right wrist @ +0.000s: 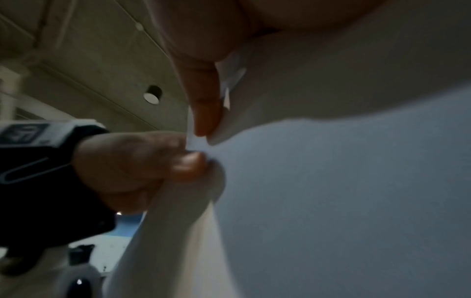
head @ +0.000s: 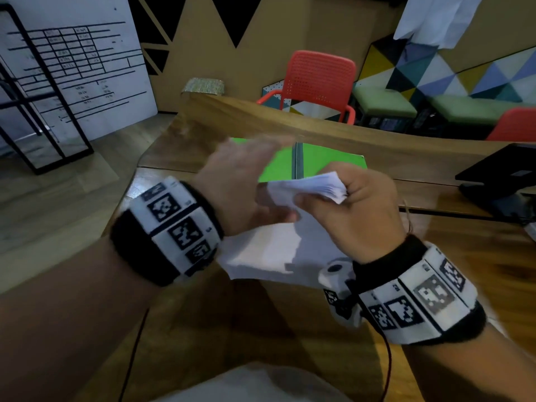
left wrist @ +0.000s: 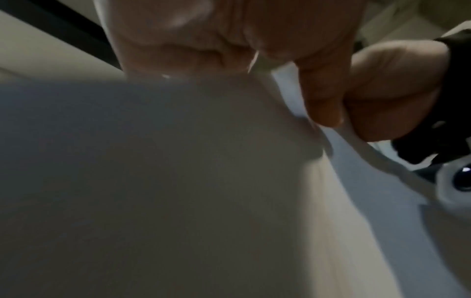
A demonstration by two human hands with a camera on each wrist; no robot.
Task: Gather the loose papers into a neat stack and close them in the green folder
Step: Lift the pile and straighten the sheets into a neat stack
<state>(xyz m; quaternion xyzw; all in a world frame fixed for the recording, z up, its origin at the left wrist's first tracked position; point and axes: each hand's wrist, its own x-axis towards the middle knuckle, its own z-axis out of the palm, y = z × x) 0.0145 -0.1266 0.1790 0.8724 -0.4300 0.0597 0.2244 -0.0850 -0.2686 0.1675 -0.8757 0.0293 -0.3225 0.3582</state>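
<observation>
White sheets, a single bundle of papers (head: 290,227), hang between your two hands above the bench (head: 435,256); individual sheets cannot be counted, though the fanned top edge shows several. Your left hand (head: 240,184) is blurred in the head view, fingers reaching forward past the bundle's upper left edge; the wrist views show its thumb pressed against the paper, so it grips that edge. Your right hand (head: 356,210) is curled round the top right corner, pinching the crumpled, splayed edges. The bundle stands roughly upright, lower edge near the bench, so squaring is not finished: sheet edges are uneven at the top. One green folder (head: 324,163) lies open and flat on the bench directly beyond both hands, its spine running away from you, about midway between them; the right hand appears slightly nearer its right leaf. Judgement: next, tap the lower edge on the bench, then carry the stack forward. One dark laptop (head: 504,172) sits far right.
</observation>
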